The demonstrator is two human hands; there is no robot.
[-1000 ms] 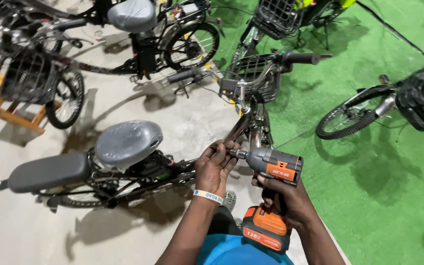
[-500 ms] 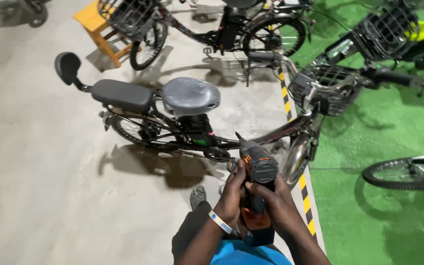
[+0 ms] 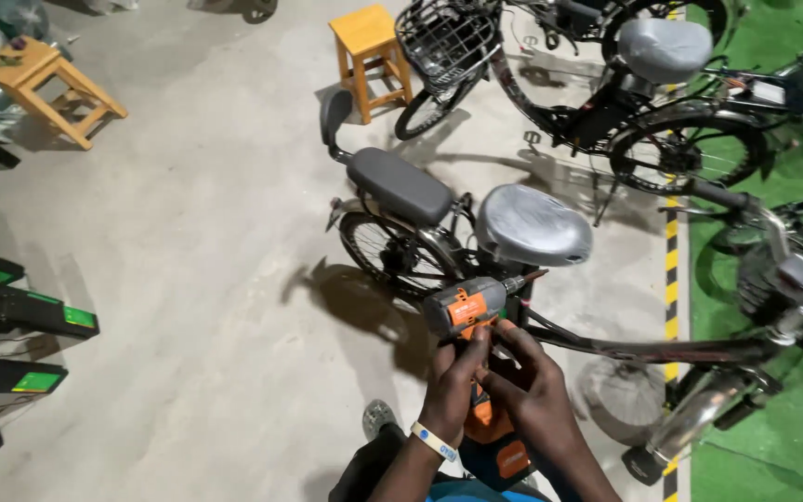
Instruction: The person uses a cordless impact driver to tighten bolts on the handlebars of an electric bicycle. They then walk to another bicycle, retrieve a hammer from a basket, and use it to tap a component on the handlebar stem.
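An orange and grey cordless drill (image 3: 469, 305) is upright in front of me, its bit pointing right toward the frame under a plastic-wrapped grey saddle (image 3: 532, 224). My left hand (image 3: 454, 381), with a white wristband, is wrapped around the drill's grip. My right hand (image 3: 533, 383) closes over the same grip from the right, fingers touching the body near the trigger. The drill's orange battery base (image 3: 499, 446) shows below my hands. The bicycle (image 3: 439, 232) stands just beyond, with a dark rear seat pad (image 3: 399, 185) and rear wheel (image 3: 388, 253).
Two wooden stools (image 3: 372, 45) (image 3: 44, 84) stand on the concrete floor. More bicycles (image 3: 643, 84) with a wire basket (image 3: 448, 42) are parked at the back right. A yellow-black floor stripe (image 3: 671, 270) borders green matting (image 3: 773, 390). Black and green parts (image 3: 20, 311) lie at left.
My view has swung left, so the bicycle now lies right of centre. The drill has turned from pointing away to pointing right. Both hands stay on its grip.
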